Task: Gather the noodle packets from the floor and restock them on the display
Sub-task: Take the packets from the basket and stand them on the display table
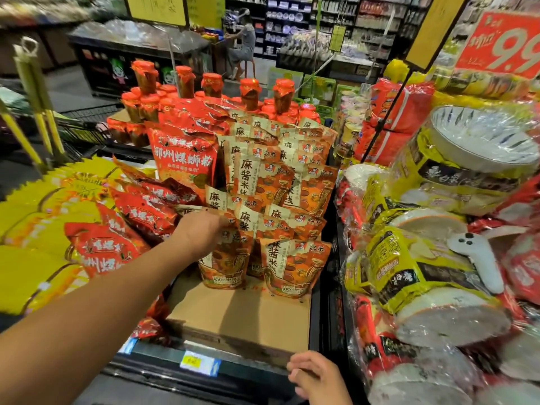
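- The left hand (201, 230) is reaching across the display at about 10 o'clock from the frame's centre, its fingers pinching the top edge of an orange noodle packet (225, 261) that is standing upright on the cardboard base (242, 314).
- That packet is standing in the front row, just beside a second front-row packet (292, 267) at its 3 o'clock — the two are touching or nearly so.
- The right hand (317, 377) is resting at 6 o'clock, near the front edge of the cardboard base, fingers loosely curled and holding nothing.
- Behind the front row, at 12 o'clock, more orange noodle packets (277, 176) are rising in overlapping tiers.
- At 11 o'clock from the gripped packet, a tall red packet (184, 162) is standing upright, with more red packets (140, 211) leaning and lying at 9 o'clock.
- Yellow packets (35, 229) are lying further out at 9 o'clock.
- At 12 o'clock, behind the tiers, red-capped jars (251, 95) are standing in rows.
- At 3 o'clock, plastic-wrapped bowl bundles (438, 287) are piling up — a white controller (479, 258) is lying on them.
- A red price sign (505, 42) is hanging at 1 o'clock.
- A shelf price tag (198, 362) is sitting at 6 o'clock, under the cardboard base.
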Action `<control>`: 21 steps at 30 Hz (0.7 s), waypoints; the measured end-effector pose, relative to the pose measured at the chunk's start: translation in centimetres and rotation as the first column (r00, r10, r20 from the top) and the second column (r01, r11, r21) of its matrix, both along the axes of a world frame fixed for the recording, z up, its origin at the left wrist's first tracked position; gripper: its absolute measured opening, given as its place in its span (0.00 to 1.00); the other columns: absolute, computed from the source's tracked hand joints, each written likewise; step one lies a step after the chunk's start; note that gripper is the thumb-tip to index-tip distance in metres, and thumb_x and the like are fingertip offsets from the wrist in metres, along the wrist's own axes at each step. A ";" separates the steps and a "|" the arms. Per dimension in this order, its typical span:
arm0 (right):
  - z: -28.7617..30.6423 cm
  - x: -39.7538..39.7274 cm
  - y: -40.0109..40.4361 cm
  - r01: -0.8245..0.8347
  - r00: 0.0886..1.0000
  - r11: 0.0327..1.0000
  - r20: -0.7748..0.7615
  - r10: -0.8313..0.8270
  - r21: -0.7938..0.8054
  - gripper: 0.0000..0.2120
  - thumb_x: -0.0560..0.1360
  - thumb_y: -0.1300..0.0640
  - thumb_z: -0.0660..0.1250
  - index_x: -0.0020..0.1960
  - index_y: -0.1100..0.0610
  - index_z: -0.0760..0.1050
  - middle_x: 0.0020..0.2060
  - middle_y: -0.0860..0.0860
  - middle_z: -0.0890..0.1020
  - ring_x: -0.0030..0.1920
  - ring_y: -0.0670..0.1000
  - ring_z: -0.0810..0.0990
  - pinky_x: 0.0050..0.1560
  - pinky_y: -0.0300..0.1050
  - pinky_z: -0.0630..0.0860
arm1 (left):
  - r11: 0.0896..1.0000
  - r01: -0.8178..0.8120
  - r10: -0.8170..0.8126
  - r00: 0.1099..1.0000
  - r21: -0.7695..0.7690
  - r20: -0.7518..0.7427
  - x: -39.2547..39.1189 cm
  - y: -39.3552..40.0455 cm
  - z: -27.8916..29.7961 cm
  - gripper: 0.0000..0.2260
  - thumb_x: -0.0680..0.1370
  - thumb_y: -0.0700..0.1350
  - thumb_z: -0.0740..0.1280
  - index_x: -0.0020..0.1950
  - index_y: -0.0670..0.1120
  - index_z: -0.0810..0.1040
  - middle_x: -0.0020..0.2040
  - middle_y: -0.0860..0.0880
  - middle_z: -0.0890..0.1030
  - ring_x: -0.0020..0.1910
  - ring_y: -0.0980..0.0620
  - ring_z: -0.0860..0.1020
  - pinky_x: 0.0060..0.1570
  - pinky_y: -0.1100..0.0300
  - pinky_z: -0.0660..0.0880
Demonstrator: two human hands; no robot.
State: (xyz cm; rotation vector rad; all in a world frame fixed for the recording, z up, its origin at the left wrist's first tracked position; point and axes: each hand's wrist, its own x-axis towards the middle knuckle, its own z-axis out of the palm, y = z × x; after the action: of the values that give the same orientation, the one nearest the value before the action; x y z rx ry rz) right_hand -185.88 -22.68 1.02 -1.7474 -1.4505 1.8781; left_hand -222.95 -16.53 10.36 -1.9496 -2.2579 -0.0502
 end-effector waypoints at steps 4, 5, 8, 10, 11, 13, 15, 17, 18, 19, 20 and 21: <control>1.5 -2.8 -0.4 -0.013 1.000 0.996 -0.009 0.014 0.087 0.04 0.80 0.62 0.70 0.52 0.57 0.83 0.49 0.52 0.87 0.51 0.51 0.84 0.52 0.46 0.82 | 0.961 -0.013 -0.062 0.964 0.278 0.260 0.8 -5.1 1.0 0.13 0.81 0.50 0.67 0.63 0.47 0.81 0.57 0.49 0.83 0.55 0.47 0.80 0.52 0.51 0.79; 1.7 -3.6 -0.7 -0.018 1.000 0.993 -0.011 0.020 0.118 0.03 0.80 0.61 0.70 0.52 0.57 0.83 0.49 0.52 0.87 0.51 0.50 0.84 0.54 0.48 0.81 | 0.948 -0.055 -0.053 0.944 0.314 0.326 0.8 -7.4 1.1 0.15 0.81 0.53 0.66 0.65 0.47 0.80 0.59 0.49 0.82 0.58 0.48 0.78 0.56 0.51 0.77; 2.2 -6.6 -1.4 -0.071 0.996 0.980 -0.038 0.080 0.187 0.04 0.80 0.56 0.70 0.54 0.52 0.82 0.52 0.49 0.86 0.54 0.47 0.83 0.63 0.52 0.79 | 0.911 -0.250 0.020 0.821 0.327 0.571 0.5 -15.5 0.3 0.20 0.81 0.59 0.62 0.70 0.53 0.76 0.66 0.53 0.77 0.66 0.53 0.73 0.64 0.53 0.71; 2.1 -9.1 -2.0 -0.154 0.984 0.962 -0.048 0.169 0.224 0.05 0.80 0.52 0.70 0.56 0.47 0.82 0.53 0.44 0.86 0.56 0.43 0.82 0.65 0.51 0.78 | 0.879 -0.388 0.099 0.717 0.278 0.690 0.4 -21.5 -1.4 0.22 0.81 0.62 0.60 0.72 0.56 0.74 0.69 0.56 0.75 0.70 0.56 0.71 0.67 0.54 0.68; 2.1 -10.5 -2.4 -0.204 0.974 0.949 -0.050 0.222 0.239 0.07 0.80 0.49 0.70 0.58 0.45 0.81 0.54 0.42 0.85 0.57 0.41 0.81 0.65 0.49 0.77 | 0.860 -0.451 0.145 0.664 0.239 0.734 0.4 -24.5 -2.6 0.23 0.81 0.63 0.59 0.73 0.57 0.73 0.70 0.58 0.74 0.71 0.57 0.71 0.68 0.53 0.68; 2.0 -14.0 -3.6 -0.299 0.943 0.918 -0.065 0.326 0.259 0.10 0.81 0.47 0.68 0.61 0.45 0.80 0.56 0.41 0.84 0.58 0.39 0.80 0.61 0.40 0.76 | 0.808 -0.573 0.261 0.554 0.135 0.790 0.3 -30.0 -5.0 0.24 0.80 0.66 0.58 0.73 0.59 0.71 0.71 0.61 0.73 0.72 0.59 0.71 0.68 0.53 0.69; 1.6 -18.0 -5.6 -0.390 0.901 0.882 -0.088 0.425 0.264 0.10 0.82 0.50 0.68 0.63 0.47 0.79 0.58 0.42 0.84 0.58 0.38 0.80 0.56 0.33 0.75 | 0.725 -0.687 0.353 0.444 0.060 0.823 -0.2 -35.6 -7.5 0.24 0.79 0.69 0.56 0.73 0.63 0.69 0.70 0.64 0.72 0.71 0.63 0.70 0.67 0.54 0.69; 0.8 -21.7 -7.9 -0.484 0.849 0.834 -0.091 0.521 0.264 0.11 0.82 0.48 0.66 0.64 0.42 0.77 0.62 0.41 0.82 0.62 0.39 0.79 0.60 0.38 0.75 | 0.632 -0.775 0.380 0.325 0.014 0.866 -0.6 -40.3 -9.3 0.20 0.79 0.69 0.56 0.70 0.69 0.70 0.69 0.69 0.72 0.69 0.68 0.69 0.66 0.55 0.69; 0.3 -23.7 -9.5 -0.542 0.810 0.796 -0.085 0.580 0.270 0.12 0.81 0.43 0.66 0.64 0.37 0.76 0.63 0.39 0.81 0.64 0.40 0.78 0.63 0.42 0.74 | 0.571 -0.821 0.386 0.249 -0.018 0.888 -0.9 -43.0 -10.4 0.19 0.79 0.69 0.56 0.69 0.71 0.70 0.68 0.70 0.71 0.69 0.69 0.69 0.67 0.54 0.69; -0.1 -25.4 -10.9 -0.587 0.777 0.761 -0.072 0.626 0.277 0.13 0.79 0.37 0.66 0.63 0.31 0.74 0.64 0.37 0.80 0.65 0.39 0.77 0.66 0.44 0.72 | 0.514 -0.856 0.378 0.168 -0.055 0.911 -1.3 -45.2 -11.7 0.19 0.79 0.69 0.57 0.70 0.71 0.70 0.69 0.69 0.71 0.70 0.67 0.69 0.68 0.51 0.70; -0.9 -27.5 -13.0 -0.633 0.734 0.719 -0.072 0.675 0.289 0.15 0.75 0.32 0.65 0.62 0.27 0.72 0.63 0.36 0.79 0.66 0.38 0.76 0.68 0.44 0.71 | 0.435 -0.893 0.375 0.065 -0.114 0.925 -1.6 -48.2 -12.9 0.22 0.79 0.70 0.57 0.71 0.69 0.70 0.71 0.68 0.71 0.72 0.62 0.70 0.69 0.46 0.71; -1.7 -29.6 -15.2 -0.669 0.700 0.680 -0.053 0.712 0.301 0.19 0.72 0.28 0.65 0.62 0.26 0.71 0.63 0.37 0.80 0.65 0.38 0.76 0.68 0.43 0.71 | 0.355 -0.920 0.369 -0.027 -0.168 0.929 -2.0 -50.9 -14.4 0.24 0.78 0.72 0.56 0.72 0.67 0.71 0.72 0.65 0.72 0.72 0.58 0.71 0.70 0.43 0.72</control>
State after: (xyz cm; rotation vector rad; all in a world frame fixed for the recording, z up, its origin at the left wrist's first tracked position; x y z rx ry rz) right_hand -215.46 -37.83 -0.65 -0.9233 -2.3919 1.9288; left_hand -224.97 -67.45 -4.01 -0.0416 -2.9576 -1.7729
